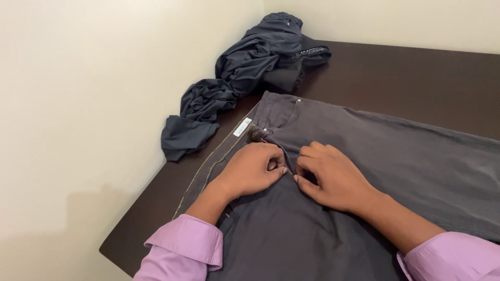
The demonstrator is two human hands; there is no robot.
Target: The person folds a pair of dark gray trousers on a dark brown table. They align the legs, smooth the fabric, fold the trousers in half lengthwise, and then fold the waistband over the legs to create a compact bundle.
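1. Two hands at work, both on one pair of dark grey trousers [396, 156] spread flat across the dark worktop [416, 73], waistband toward the wall.
2. Farthest left: bare cream wall [78, 104], hard against the worktop's edge.
3. Next along, a crumpled dark blue garment [234, 78], heaped in the corner, just beyond the waistband and seemingly touching it; not in the way of either hand.
4. Small white label [242, 127] inside the open waistband, with a metal button [256, 135] just beside it.
5. Left hand [252, 169]: grip pinched together on the fly edge, just below the button.
6. Right hand [333, 177]: grip likewise closed on the cloth of the opposite fly edge, fingertips nearly meeting the left's.
7. Pink shirt cuffs [185, 242] at both wrists, resting over the trouser legs.
8. Handling, by judgement: soft, limp cotton, light to moderate in weight, not fragile or slippery; thicker and stiffer at waistband and seams, so best held there or at the fly edges.
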